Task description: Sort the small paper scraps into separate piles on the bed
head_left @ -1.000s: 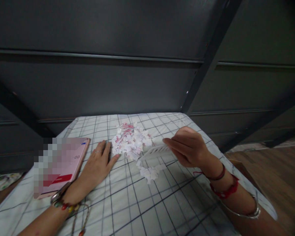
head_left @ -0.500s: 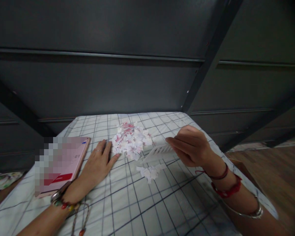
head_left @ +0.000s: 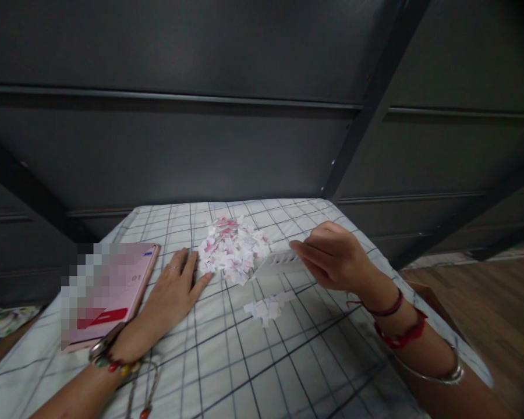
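Note:
Small torn paper scraps, white with some pink, lie heaped on the checked cloth. My left hand rests palm down just left of this heap, fingers spread and holding nothing. Pinched in my right hand is a thin, pale slotted strip, whose exact kind I cannot make out. It is held above the cloth at the right side of the heap, its far end close to the scraps. A smaller cluster of white paper scraps lies nearer to me, below the strip.
On the left a pink tablet-like device lies on the cloth, partly blurred out. The checked cloth covers the table. Dark panels stand behind it. A cardboard box and wooden floor are at the right.
My right hand has shifted slightly left, and the slotted strip has tilted so that its slots look flatter. The left hand has stayed still.

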Demonstrator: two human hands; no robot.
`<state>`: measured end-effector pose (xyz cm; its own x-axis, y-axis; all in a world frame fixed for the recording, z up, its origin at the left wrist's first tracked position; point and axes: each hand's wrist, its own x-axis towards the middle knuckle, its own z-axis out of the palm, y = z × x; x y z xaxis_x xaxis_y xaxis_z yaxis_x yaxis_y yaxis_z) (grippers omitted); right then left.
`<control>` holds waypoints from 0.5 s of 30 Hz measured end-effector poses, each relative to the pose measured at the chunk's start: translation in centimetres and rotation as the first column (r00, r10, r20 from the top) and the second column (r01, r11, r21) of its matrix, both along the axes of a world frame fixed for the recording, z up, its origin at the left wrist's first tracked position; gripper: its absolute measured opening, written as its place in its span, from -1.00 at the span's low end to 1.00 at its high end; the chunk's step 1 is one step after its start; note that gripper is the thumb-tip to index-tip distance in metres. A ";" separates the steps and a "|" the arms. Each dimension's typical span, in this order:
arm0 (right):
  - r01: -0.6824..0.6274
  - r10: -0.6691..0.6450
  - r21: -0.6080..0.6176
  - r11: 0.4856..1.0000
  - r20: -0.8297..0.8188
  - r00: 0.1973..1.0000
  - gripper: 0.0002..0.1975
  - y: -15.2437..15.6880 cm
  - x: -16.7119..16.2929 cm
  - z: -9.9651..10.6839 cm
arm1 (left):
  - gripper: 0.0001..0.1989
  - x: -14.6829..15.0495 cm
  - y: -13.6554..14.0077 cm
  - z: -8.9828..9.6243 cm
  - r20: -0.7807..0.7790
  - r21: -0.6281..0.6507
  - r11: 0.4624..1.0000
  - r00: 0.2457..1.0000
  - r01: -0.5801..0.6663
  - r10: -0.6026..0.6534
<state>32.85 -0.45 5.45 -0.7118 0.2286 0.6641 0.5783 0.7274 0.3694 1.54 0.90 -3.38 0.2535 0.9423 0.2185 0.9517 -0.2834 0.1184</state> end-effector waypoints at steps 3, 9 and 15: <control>-0.014 0.014 -0.025 1.000 -0.005 1.000 -0.86 -0.1 0.2 0.1 | -0.30 0.0 0.0 -0.1 -0.014 -0.009 1.000 1.000 -0.009 0.009; -0.009 0.009 0.010 1.000 -0.046 0.999 -0.82 0.0 -0.1 -0.3 | -0.33 0.0 0.1 -0.3 -0.004 0.029 1.000 1.000 0.006 -0.006; -0.023 0.023 -0.006 1.000 0.023 0.999 -0.83 0.1 -0.6 -0.3 | -0.36 0.0 0.1 -0.3 0.015 0.030 1.000 1.000 -0.005 0.005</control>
